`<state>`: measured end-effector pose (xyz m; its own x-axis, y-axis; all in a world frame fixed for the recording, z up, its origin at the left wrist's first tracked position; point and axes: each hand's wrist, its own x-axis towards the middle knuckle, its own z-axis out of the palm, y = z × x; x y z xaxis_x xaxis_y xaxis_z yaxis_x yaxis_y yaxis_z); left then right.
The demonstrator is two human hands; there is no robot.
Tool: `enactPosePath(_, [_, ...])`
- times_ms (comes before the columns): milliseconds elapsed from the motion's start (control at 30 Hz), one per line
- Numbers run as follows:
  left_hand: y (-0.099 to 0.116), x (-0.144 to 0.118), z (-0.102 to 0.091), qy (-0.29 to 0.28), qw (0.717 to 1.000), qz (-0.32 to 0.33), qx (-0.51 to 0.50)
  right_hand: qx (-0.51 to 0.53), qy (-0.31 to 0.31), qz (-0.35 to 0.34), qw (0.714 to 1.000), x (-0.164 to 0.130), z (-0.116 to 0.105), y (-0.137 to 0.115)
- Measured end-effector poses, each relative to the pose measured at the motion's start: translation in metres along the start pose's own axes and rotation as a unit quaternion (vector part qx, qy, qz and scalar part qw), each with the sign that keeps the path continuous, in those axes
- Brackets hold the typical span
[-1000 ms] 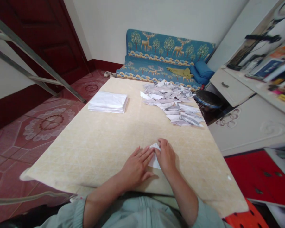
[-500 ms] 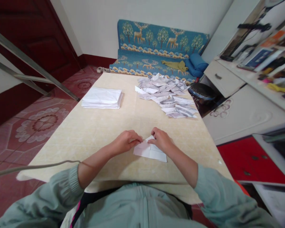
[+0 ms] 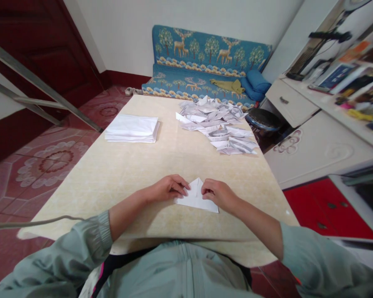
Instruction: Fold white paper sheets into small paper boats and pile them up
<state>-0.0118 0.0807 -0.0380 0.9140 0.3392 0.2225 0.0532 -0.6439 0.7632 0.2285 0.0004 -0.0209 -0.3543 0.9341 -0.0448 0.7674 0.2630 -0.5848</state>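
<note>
A white sheet of paper [image 3: 196, 198] lies folded to a point on the beige table [image 3: 136, 165] near the front edge. My left hand [image 3: 169, 188] presses on its left flap with the fingertips. My right hand [image 3: 216, 193] presses on the right flap. Both top corners are folded in and meet at a centre crease, with the peak pointing away from me.
A stack of flat white sheets [image 3: 132, 128] sits at the table's far left. A heap of folded paper pieces [image 3: 216, 124] covers the far right. Beyond are a blue patterned sofa [image 3: 205, 66], a dark round stool [image 3: 263, 120] and white cabinets [image 3: 317, 145] on the right.
The paper was mostly covered by my hands a second ago; since then the sheet was opened and its top corners folded in. My hands now press both flaps flat.
</note>
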Motion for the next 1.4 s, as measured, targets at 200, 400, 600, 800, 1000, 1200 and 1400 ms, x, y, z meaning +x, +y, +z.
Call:
enactPosePath(200, [0.008,-0.018,-0.006,-0.01,0.999,0.007,0.035,0.015,0.006,0.006,1.0,-0.03,-0.005,-0.006])
enactPosePath(400, [0.014,-0.026,-0.004,0.017,0.997,-0.011,0.069,-0.012,0.01,0.035,0.999,-0.044,-0.001,-0.013])
enactPosePath(600, [0.011,-0.026,0.002,0.031,0.996,-0.026,0.08,-0.029,0.018,0.027,0.999,-0.047,0.0,-0.017])
enactPosePath(800, [0.026,-0.024,0.003,0.05,0.989,-0.056,0.131,-0.05,0.023,0.023,0.998,-0.048,0.0,-0.019])
enactPosePath(1000, [0.034,-0.018,0.009,0.046,0.977,-0.067,0.195,-0.06,0.029,0.02,0.998,-0.047,0.002,-0.02])
enactPosePath(1200, [0.036,-0.017,0.012,0.04,0.972,-0.059,0.223,-0.064,0.031,0.019,0.997,-0.047,0.002,-0.02])
enactPosePath(1400, [0.035,-0.018,0.014,0.051,0.972,-0.047,0.225,-0.062,0.04,0.018,0.997,-0.046,0.004,-0.017])
